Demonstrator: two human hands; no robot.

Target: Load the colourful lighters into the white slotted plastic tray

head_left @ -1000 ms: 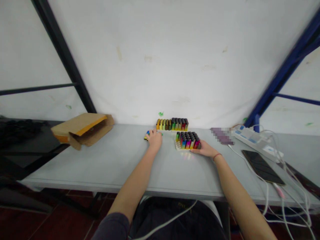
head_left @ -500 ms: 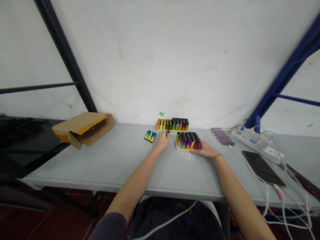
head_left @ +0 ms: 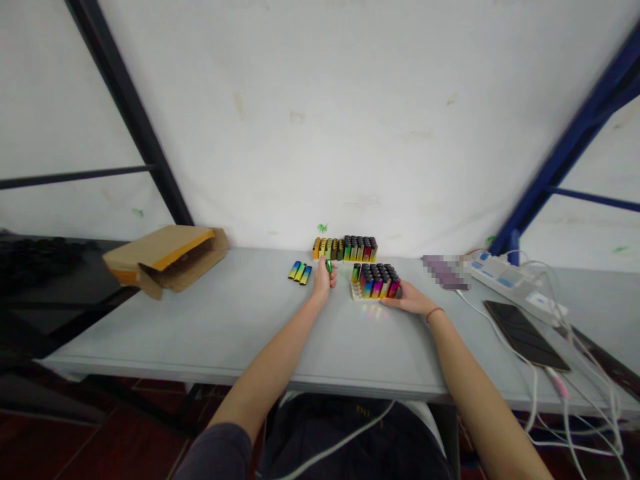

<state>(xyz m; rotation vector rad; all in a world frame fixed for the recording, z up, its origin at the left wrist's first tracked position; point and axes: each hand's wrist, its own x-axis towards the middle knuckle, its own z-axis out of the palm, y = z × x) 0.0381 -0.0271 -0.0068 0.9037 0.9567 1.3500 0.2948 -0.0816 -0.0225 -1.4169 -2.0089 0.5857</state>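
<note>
A green lighter (head_left: 329,265) is gripped in my left hand (head_left: 323,279), its top end showing above the curled fingers. My right hand (head_left: 411,298) holds the right side of a white tray (head_left: 357,292) packed with upright multicoloured lighters (head_left: 384,283); some slots at the tray's left end show bare. Three blue-yellow lighters (head_left: 301,272) lie flat on the table just left of my left hand. Behind, against the wall, stand a block of yellow and brown lighters (head_left: 327,248) and a block of black-topped lighters (head_left: 361,248).
An open cardboard box (head_left: 167,257) lies on its side at the left of the grey table (head_left: 210,333). To the right are a phone (head_left: 525,333), a blurred-out purple device (head_left: 445,272), a white power strip (head_left: 517,287) and tangled white cables (head_left: 595,373).
My left hand has turned upright and drawn slightly nearer to me, so the lighter in it now points up. My right hand and the tray stay put.
</note>
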